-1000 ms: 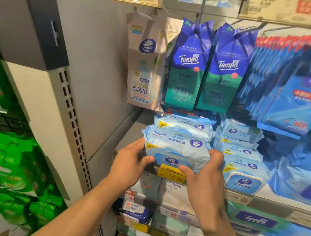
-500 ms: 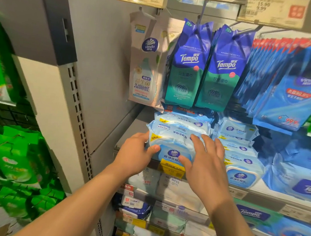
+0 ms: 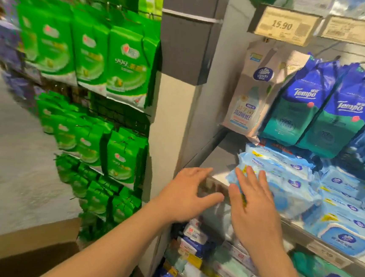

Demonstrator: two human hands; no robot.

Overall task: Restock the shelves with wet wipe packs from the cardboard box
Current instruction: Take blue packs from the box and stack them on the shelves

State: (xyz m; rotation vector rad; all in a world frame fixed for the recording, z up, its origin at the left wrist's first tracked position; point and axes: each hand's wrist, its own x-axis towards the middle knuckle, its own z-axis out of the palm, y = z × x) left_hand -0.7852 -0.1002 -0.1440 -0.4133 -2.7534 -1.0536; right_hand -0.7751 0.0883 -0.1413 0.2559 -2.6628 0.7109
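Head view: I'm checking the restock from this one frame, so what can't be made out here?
- Cardboard box: cut off by the lower left edge; its contents are out of sight.
- Light blue wet wipe pack: its near end is hidden behind the right hand, and its print is blurred.
- Left hand: motion blur smears the fingers; contact with the shelf edge is unclear.
- Shelf price labels: too blurred to read.

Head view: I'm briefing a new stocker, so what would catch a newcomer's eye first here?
Probably the two hands in the middle: the right hand lies with straight fingers on the front light-blue wet wipe pack at the shelf edge, while the left hand hovers open beside it. Next come the bright green hanging packs on the left and the 15.90 price tag above.
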